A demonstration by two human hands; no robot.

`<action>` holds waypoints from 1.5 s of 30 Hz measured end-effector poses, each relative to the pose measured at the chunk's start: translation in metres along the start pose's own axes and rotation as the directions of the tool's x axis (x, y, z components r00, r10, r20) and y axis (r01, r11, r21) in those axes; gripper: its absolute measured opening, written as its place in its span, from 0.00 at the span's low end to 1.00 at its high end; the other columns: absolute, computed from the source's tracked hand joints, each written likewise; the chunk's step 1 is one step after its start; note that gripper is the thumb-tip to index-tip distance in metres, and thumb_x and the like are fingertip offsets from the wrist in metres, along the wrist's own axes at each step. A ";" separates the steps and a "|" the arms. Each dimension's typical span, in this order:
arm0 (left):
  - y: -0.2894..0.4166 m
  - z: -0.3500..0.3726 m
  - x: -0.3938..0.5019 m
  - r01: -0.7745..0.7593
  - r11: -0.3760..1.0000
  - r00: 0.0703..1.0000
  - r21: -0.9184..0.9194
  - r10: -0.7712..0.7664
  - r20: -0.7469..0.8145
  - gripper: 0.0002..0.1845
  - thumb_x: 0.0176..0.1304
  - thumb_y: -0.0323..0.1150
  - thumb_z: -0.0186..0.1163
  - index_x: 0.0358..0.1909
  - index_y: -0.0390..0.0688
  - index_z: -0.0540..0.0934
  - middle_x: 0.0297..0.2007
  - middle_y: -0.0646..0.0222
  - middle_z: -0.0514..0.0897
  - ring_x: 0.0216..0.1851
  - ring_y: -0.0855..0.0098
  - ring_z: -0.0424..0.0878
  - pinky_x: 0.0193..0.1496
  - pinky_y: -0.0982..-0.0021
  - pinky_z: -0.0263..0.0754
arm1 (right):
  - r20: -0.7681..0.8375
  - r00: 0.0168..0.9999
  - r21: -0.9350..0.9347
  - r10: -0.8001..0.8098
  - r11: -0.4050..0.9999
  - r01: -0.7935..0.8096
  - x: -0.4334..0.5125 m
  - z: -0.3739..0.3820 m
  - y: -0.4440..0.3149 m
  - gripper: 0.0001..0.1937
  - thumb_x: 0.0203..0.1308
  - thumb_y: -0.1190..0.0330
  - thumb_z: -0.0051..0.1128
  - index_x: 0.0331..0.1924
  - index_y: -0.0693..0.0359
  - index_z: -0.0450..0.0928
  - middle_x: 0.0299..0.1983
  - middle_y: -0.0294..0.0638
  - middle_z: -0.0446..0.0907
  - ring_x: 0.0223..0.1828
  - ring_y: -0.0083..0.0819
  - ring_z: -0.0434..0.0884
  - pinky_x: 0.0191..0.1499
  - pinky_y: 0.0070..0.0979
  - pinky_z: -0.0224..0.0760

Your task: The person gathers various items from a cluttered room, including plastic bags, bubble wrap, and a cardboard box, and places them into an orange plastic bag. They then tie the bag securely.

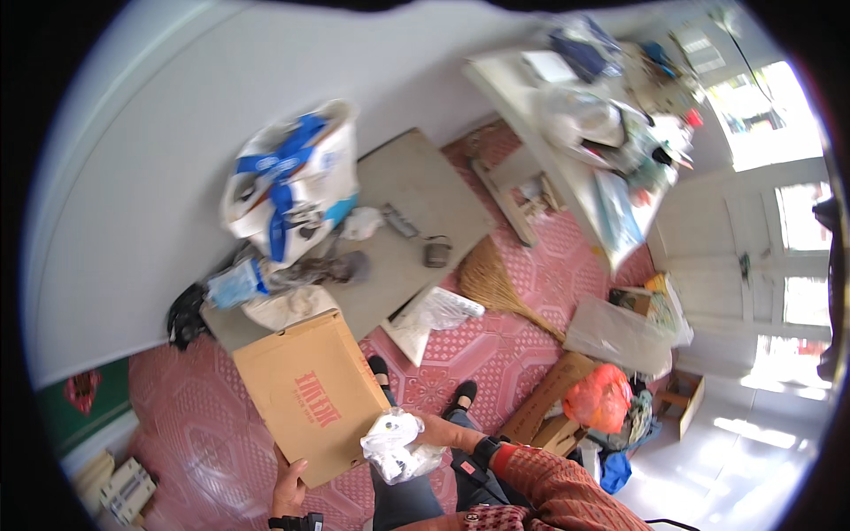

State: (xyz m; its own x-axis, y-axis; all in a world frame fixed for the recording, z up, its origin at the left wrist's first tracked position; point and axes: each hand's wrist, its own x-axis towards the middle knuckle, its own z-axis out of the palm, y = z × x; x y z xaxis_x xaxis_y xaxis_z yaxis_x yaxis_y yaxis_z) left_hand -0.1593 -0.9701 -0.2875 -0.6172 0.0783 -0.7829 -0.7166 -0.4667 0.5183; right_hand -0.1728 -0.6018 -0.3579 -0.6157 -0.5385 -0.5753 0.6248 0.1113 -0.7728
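Observation:
My left hand grips the lower left edge of a flat brown cardboard box, thumb on its face, fingers behind. Red printed writing marks the box, which is tilted over the near end of a low grey table. My right hand holds a crumpled white plastic bag at the box's lower right corner; its fingertips are partly hidden by the bag. Past the box, a pale round cloth item and a blue-and-white packet lie on the table.
The grey table bears a big white-and-blue bag and a small dark pouch. A straw broom lies on the red patterned floor. To the right are a long cardboard box, an orange plastic bag and a cluttered white table.

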 end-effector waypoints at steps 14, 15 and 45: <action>-0.224 0.388 0.168 0.140 0.857 0.918 0.496 -0.300 0.258 0.53 0.53 0.29 0.71 0.74 0.45 0.45 0.63 0.54 0.66 0.63 0.60 0.69 0.63 0.61 0.69 | -0.789 0.427 0.588 0.442 0.745 0.315 -0.290 -0.121 0.158 0.19 0.61 0.76 0.60 0.57 0.67 0.75 0.49 0.39 0.82 0.47 0.27 0.81 0.52 0.27 0.75; -0.250 0.424 0.173 0.145 0.863 0.902 0.484 -0.317 0.294 0.52 0.54 0.28 0.70 0.74 0.45 0.45 0.63 0.53 0.68 0.63 0.60 0.70 0.63 0.62 0.69 | -0.804 0.392 0.578 0.447 0.741 0.342 -0.309 -0.123 0.168 0.19 0.61 0.76 0.60 0.57 0.67 0.75 0.49 0.39 0.82 0.47 0.27 0.81 0.52 0.26 0.75; -0.257 0.375 0.088 0.589 0.779 0.805 -0.214 -0.544 0.238 0.27 0.60 0.48 0.69 0.59 0.51 0.76 0.56 0.69 0.80 0.59 0.65 0.76 0.62 0.49 0.69 | -0.570 0.693 -0.511 -0.442 0.851 0.122 -0.166 -0.156 0.041 0.20 0.45 0.71 0.70 0.46 0.62 0.80 0.45 0.51 0.81 0.48 0.54 0.79 0.51 0.42 0.74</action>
State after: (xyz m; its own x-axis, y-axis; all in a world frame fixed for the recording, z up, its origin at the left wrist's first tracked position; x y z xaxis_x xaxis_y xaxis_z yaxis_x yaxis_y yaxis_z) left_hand -0.1516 -0.5128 -0.3603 -0.1843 0.5263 -0.8301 -0.8526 -0.5058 -0.1314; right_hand -0.1195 -0.3773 -0.3361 -0.9762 0.0538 -0.2100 0.2111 0.4562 -0.8645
